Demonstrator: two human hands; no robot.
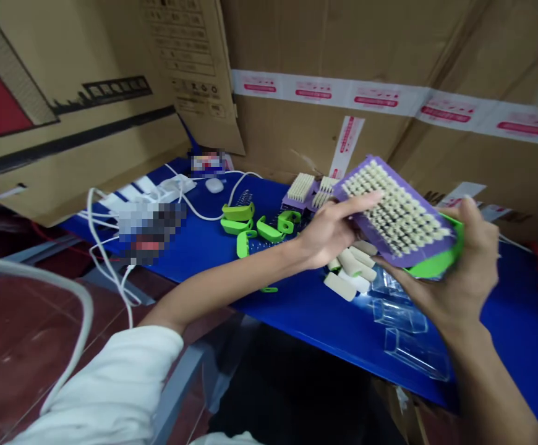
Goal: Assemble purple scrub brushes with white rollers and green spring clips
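A purple brush plate (392, 210) with rows of cream bristle tufts is tilted up above the table between both hands. My left hand (334, 232) is closed on its near left end, one finger lying over the bristles. At the right end, my right hand (468, 272) wraps round a bright green part (436, 262) that sits against the underside of the plate. How the two parts meet is mostly hidden by the fingers. Below the hands lie several cream oblong pieces (341, 287) and several clear plastic cases (415, 352).
More bristle plates (301, 188) lie at the back of the blue table (292, 315). Several green curved pieces (269, 228) are scattered left of them. White cables and a power strip (176, 186) occupy the far left. Cardboard (297, 136) walls the back.
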